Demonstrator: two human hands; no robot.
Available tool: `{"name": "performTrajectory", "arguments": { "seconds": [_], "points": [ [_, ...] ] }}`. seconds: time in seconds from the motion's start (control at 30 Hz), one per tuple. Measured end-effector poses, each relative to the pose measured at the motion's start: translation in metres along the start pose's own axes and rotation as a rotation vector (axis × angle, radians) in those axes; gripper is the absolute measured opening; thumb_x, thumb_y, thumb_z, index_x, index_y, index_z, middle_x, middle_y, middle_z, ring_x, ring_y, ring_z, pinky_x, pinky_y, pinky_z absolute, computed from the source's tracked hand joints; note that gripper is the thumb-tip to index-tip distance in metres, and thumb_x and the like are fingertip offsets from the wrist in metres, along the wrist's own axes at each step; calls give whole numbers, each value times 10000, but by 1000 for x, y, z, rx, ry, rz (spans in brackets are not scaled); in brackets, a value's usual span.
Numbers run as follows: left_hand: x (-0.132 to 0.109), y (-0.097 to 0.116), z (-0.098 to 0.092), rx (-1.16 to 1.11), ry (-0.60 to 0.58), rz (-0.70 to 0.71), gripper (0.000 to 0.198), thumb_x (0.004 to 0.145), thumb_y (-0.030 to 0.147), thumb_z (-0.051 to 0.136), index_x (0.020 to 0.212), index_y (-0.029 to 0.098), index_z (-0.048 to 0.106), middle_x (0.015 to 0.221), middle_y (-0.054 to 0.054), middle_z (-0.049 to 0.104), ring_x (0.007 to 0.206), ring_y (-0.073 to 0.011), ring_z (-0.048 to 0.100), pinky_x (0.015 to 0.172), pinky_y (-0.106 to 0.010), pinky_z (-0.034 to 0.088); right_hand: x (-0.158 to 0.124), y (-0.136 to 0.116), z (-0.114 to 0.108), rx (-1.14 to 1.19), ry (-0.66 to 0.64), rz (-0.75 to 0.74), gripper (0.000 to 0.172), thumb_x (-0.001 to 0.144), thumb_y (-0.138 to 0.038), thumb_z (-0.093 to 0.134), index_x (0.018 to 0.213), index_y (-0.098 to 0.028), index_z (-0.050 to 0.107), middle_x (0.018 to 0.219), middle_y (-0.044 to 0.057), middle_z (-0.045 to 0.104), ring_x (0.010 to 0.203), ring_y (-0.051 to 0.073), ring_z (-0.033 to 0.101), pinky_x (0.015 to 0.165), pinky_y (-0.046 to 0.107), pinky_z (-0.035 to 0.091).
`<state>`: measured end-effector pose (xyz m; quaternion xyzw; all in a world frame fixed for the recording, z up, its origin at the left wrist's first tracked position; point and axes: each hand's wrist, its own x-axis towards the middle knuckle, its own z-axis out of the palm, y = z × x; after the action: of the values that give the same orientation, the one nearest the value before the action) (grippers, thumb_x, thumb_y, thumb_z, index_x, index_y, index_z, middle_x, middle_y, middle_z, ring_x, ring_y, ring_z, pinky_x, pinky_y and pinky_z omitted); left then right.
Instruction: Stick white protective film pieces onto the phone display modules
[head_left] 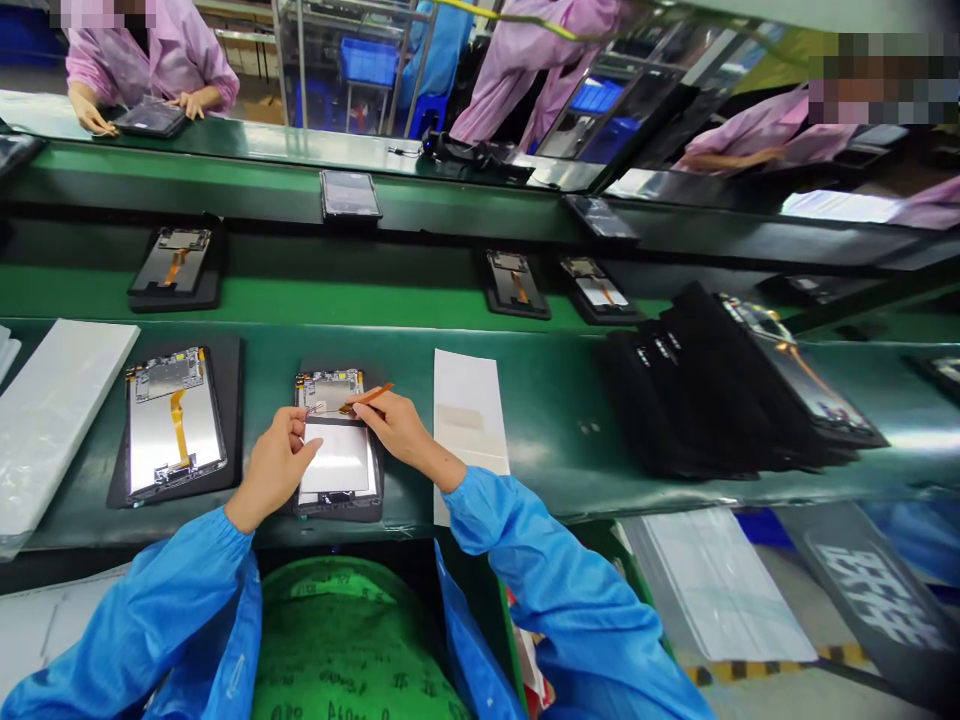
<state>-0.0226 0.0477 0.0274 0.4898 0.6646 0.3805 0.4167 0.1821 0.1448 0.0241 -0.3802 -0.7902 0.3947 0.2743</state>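
The head camera looks forward and down, close over the left hand (274, 468) and right hand (401, 432).

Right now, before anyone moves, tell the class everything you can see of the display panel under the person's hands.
The display panel lies flat on a dark mat on the green conveyor belt. It is a dark-framed rectangle, its long sides pointing away from the person. A pale, glossy sheet covers the near part, and metallic-looking components show at the far end. The right hand's fingers pinch an orange flex ribbon above it, while the left hand's fingertips reach its far left area.
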Motion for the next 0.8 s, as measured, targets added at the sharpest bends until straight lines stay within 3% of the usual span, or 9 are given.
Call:
{"name": "performTrajectory", "arguments": {
  "seconds": [0.13,0.4,0.8],
  "points": [
    [-1,4,-2,149,5,53,428,864,326,606,1247,185,478,824,38,543,605,-107,511,631,-272,419,-7,0,-4,-10,-7,-58,243,1002,-238,515,1078,-187,740,1144,71,739,1086,194,668,980,358,518],
    [4,-12,1,-31,-36,29,422,852,368,642,1194,186,476,826,35,544,618,-107,543,603,-252,427,-21,2,-12,-149,-140,-168,307,1012,-233,511,1295,-231,630,1274,81,661,1209,210,581,1049,429,492],
    [1,1,-1,190,-14,67,364,860,326,592,1180,199,474,846,26,561,616,-124,549,673,-286,430,-31,-9,-11,-291,-207,-234,309,977,-212,565,1275,-206,645,1392,115,577,1263,256,495,1070,495,484]
  ]
}}
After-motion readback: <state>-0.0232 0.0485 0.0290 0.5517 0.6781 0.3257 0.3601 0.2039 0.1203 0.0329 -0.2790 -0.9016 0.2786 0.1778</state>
